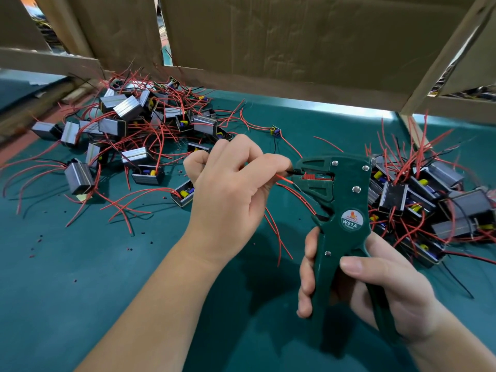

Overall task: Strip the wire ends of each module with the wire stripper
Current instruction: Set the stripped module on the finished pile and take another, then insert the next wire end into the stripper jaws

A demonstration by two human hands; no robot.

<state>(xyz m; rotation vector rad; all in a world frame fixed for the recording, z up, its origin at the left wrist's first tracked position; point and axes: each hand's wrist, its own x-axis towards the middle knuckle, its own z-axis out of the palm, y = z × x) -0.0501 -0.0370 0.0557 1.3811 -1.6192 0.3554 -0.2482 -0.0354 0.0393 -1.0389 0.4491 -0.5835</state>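
- My left hand (230,189), at the centre of the frame, pinched a black wire end (291,171) and a red wire (281,179) between thumb and forefinger, with the other fingers curled in. It held the black tip at the mouth of the wire stripper (346,200). Gripping so near the tip was, I judge, what stopped the thin lead bending on its way in.
- My right hand (375,285), at lower right, was wrapped round the stripper's two handles, fingers over the front one and thumb laid across it. The tool's head pointed left toward the feeding hand, so the wire met the mouth straight on. I could not tell whether the squeeze had begun.
- The stripper was dark green with bright rivets, a round label reading W01A and a red block inside its mouth. I held it above the desk (107,277), right of centre.
- The modules were small grey ribbed cases, some showing yellow and blue parts, each trailing red and black leads. One heap (120,122) lay at upper left and another (429,200) at the right edge, just beside the tool.
- Two heaps suggested sorting finished from unfinished, though I could not say which was which.
- Whether a module sat in my left palm was hidden; loose red leads hung below that hand.
- Dark specks (40,240) dotted the green desk at lower left, probably cut insulation.
- Cardboard walls (295,36) closed off the top of the frame.
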